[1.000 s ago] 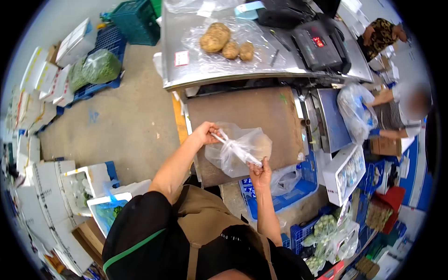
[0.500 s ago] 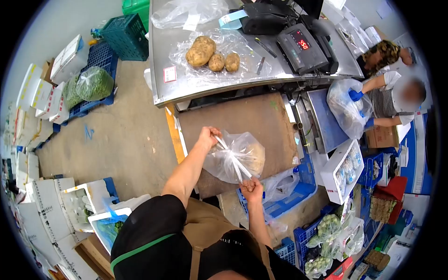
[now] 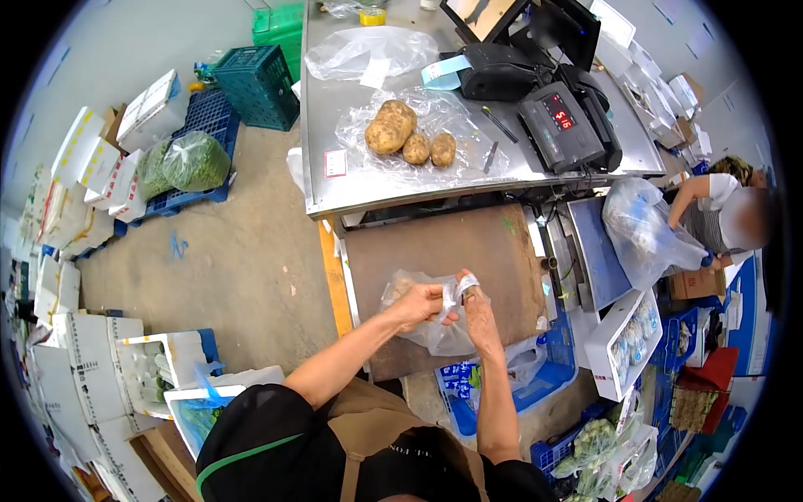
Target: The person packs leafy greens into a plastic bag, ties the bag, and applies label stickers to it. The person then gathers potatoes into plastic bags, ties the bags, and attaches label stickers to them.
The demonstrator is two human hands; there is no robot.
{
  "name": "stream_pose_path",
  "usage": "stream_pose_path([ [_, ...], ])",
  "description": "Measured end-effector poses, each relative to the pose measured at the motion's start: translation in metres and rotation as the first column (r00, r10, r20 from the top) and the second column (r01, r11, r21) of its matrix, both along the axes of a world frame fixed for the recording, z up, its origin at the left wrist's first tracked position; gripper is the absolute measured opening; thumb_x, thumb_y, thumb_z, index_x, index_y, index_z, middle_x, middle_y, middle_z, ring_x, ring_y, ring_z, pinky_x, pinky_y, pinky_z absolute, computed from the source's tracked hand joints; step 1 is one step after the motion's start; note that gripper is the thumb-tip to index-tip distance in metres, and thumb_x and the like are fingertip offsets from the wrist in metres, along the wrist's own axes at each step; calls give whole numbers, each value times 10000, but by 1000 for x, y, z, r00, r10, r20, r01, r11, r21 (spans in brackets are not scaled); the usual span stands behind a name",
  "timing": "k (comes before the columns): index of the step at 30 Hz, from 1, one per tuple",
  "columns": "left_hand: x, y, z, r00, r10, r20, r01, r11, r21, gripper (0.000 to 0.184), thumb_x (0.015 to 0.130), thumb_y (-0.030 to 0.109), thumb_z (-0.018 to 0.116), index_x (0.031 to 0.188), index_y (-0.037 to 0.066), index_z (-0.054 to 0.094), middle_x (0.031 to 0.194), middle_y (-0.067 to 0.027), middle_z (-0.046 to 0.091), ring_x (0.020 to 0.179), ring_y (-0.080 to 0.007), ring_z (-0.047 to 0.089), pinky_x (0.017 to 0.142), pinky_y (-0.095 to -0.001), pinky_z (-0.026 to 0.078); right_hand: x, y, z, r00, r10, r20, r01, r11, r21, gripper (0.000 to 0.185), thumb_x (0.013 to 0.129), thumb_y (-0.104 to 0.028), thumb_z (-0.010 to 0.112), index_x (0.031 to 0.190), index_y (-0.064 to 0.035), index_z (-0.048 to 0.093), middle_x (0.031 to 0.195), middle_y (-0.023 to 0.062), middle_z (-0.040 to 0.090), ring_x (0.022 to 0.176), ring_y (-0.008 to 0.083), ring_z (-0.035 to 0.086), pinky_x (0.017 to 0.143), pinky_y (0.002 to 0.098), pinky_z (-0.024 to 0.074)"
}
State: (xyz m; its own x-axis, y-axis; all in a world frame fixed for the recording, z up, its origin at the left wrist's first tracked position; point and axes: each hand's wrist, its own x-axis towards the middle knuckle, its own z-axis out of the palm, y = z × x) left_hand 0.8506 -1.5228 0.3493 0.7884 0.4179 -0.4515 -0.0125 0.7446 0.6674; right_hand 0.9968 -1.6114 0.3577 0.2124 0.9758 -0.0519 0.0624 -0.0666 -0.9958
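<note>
A translucent plastic bag (image 3: 439,339) lies on a brown board; its contents are hard to make out now. My left hand (image 3: 417,305) is closed on the bag's gathered top from the left. Close beside it, my right hand (image 3: 478,311) is closed on the other side, with a white strip of the bag's plastic around its fingers. Both hands are just above the bag. Beyond them, three potatoes (image 3: 391,127) of differing sizes rest on clear plastic on the metal counter (image 3: 401,188).
A digital scale display (image 3: 562,125) and printer stand on the counter. At the right, a co-worker's hands (image 3: 676,216) hold a large clear bag (image 3: 640,230) by a blue platform. A blue crate (image 3: 548,376) sits near my right arm; white boxes (image 3: 100,360) line the left.
My hands have come together over the bag from opposite sides, drawing its handles in. The view has shifted, the scale's red digits have changed, and the co-worker has shifted posture.
</note>
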Motion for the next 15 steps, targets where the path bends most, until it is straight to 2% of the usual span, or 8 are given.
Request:
stream_pose_path([
  [2, 10, -7, -12, 1000, 10, -13, -10, 999, 44, 316, 844, 61, 625, 1150, -6, 586, 985, -71, 648, 855, -140, 623, 723, -262, 525, 2, 2, -4, 993, 58, 102, -55, 998, -35, 663, 959, -492, 338, 1322, 61, 389, 1351, 197, 412, 1285, 287, 370, 1054, 349, 284],
  [5, 17, -14, -15, 992, 8, 128, -29, 985, 168, 274, 833, 29, 609, 1103, -13, 608, 975, -62, 648, 816, -121, 611, 721, -248, 493, 1, 4, 4, 1000, -11, 19, 12, 997, -72, 653, 960, -476, 339, 1338, 56, 376, 1267, 190, 488, 1186, 261, 452, 990, 331, 340],
  [7, 15, -9, -3, 998, -43, -54, 58, 947, 316, 196, 822, 74, 604, 987, -17, 660, 857, -54, 662, 784, -95, 596, 729, -247, 475, 7, 0, 4, 999, -21, -41, 15, 987, -160, 641, 958, -457, 353, 1343, 55, 373, 1184, 171, 546, 1065, 224, 522, 920, 316, 391],
  [8, 14, -5, 0, 986, -76, -147, 133, 891, 434, 188, 817, 95, 610, 954, -19, 669, 814, -56, 662, 773, -89, 592, 713, -247, 475, 6, -3, -1, 997, -79, -9, 77, 988, -136, 516, 944, -350, 426, 1276, 43, 463, 1014, 103, 591, 872, 156, 520, 794, 292, 420],
  [10, 11, 7, 3, 937, -52, -345, 279, 705, 652, 185, 780, 107, 616, 836, -61, 668, 664, -85, 649, 629, -111, 607, 592, -256, 494, 16, -15, -26, 998, -46, -34, 37, 969, -245, 394, 935, -332, 459, 1058, 30, 552, 953, 70, 583, 862, 156, 515, 749, 292, 414],
  [13, 12, 29, -27, 911, 240, -337, 54, 739, 672, 146, 764, 67, 591, 761, -65, 653, 603, -122, 618, 500, -143, 579, 462, -283, 468, 15, -32, -38, 991, -107, -81, 70, 927, -369, 219, 870, -190, 541, 827, 22, 574, 856, 41, 570, 814, 153, 503, 700, 290, 399],
  [14, 16, 42, -43, 877, 274, -394, -18, 840, 542, 133, 760, 48, 581, 741, -67, 646, 586, -127, 609, 470, -155, 568, 428, -294, 452, 13, -36, -40, 984, -153, -92, 104, 910, -401, 163, 839, -123, 574, 766, 22, 563, 823, 35, 566, 793, 151, 498, 687, 289, 393],
  [15, 21, 58, -63, 843, 294, -452, -102, 910, 401, 123, 755, 28, 572, 721, -69, 639, 569, -132, 601, 441, -167, 558, 393, -305, 437, 9, -47, -48, 997, -72, 10, 72, 954, -291, 162, 811, -117, 603, 734, 12, 543, 799, 47, 556, 789, 175, 501, 691, 304, 390],
])
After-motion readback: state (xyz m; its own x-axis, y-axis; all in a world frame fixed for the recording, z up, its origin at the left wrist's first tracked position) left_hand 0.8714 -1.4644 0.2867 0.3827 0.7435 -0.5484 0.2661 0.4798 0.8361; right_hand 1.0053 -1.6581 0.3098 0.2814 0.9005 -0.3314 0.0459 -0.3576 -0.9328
